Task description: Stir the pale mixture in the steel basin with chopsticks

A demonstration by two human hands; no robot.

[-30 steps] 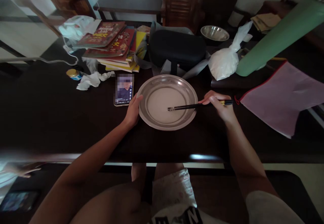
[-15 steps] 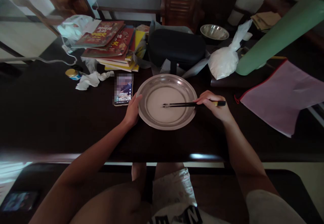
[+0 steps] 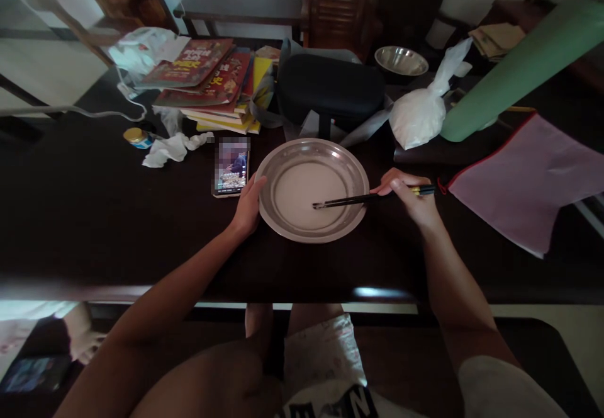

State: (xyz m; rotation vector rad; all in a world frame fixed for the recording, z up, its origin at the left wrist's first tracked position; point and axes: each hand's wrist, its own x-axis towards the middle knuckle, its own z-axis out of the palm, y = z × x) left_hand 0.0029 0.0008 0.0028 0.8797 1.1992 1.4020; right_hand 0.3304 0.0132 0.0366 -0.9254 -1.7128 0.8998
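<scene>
A shallow round metal basin (image 3: 311, 234) stands on the dark table in front of me, with a whitish mixture (image 3: 302, 191) covering its bottom. My left hand (image 3: 247, 207) grips the basin's left rim, thumb over the edge. In my right hand (image 3: 406, 195) is a pair of black chopsticks (image 3: 349, 201), fingers closed round their upper part. Their tips lie together in the whitish mixture, right of the basin's middle. Close by my left hand, a phone (image 3: 231, 167) with a lit screen rests on the table.
Stacked books (image 3: 193, 65), a black case (image 3: 330, 87), a tied bag of white powder (image 3: 418, 119) and a second metal bowl (image 3: 401, 60) stand behind. Rightward are a green cylinder (image 3: 519, 72) and a pinkish cloth (image 3: 514, 185). Another person's hand (image 3: 85, 342) shows at lower left.
My right hand has moved right, drawing the chopstick tips rightward and slightly nearer me through the mixture. My left hand stays on the rim. Another person's hand has appeared at lower left.
</scene>
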